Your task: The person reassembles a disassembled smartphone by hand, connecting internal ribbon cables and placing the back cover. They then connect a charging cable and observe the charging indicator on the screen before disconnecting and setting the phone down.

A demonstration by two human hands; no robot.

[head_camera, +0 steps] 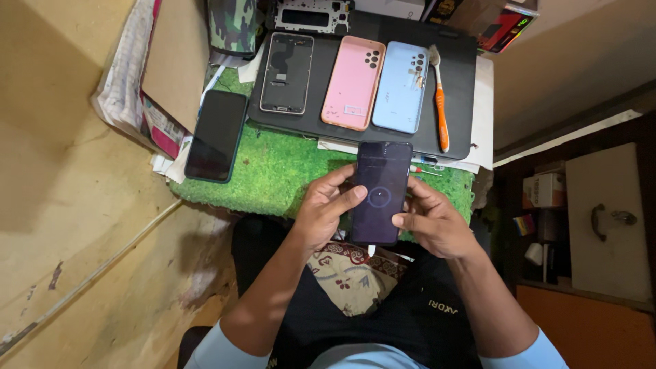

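Note:
A dark smartphone (380, 191) with a dim lit screen showing a small circle is held upright over my lap, at the near edge of the green mat (273, 171). My left hand (324, 212) grips its left side, thumb lying across the screen. My right hand (430, 222) holds the right side, thumb on the lower edge of the screen.
On a black pad (458, 96) lie an opened phone frame (287, 73), a pink back cover (353, 82), a light blue back cover (401, 87) and an orange toothbrush (441, 102). Another dark phone (216, 135) lies at the mat's left. A patterned cloth (345, 273) covers my lap.

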